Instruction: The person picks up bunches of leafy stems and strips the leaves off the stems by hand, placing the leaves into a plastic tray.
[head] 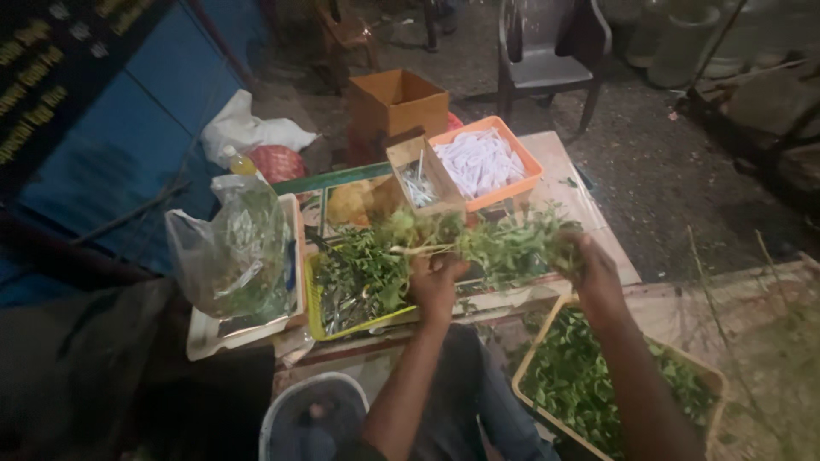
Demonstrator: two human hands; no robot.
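One bunch of leafy green herbs point(478, 243), thin-stemmed and ragged, held level above the table point(568, 166) between two hands. Left hand point(436, 282) clamped around the stems, right hand point(589, 265) closed on the leafy end. Below: one yellow basket point(318, 320) of greens, one crate point(534, 346) of leaves, one orange tray point(512, 183), one clear plastic bag point(226, 252).
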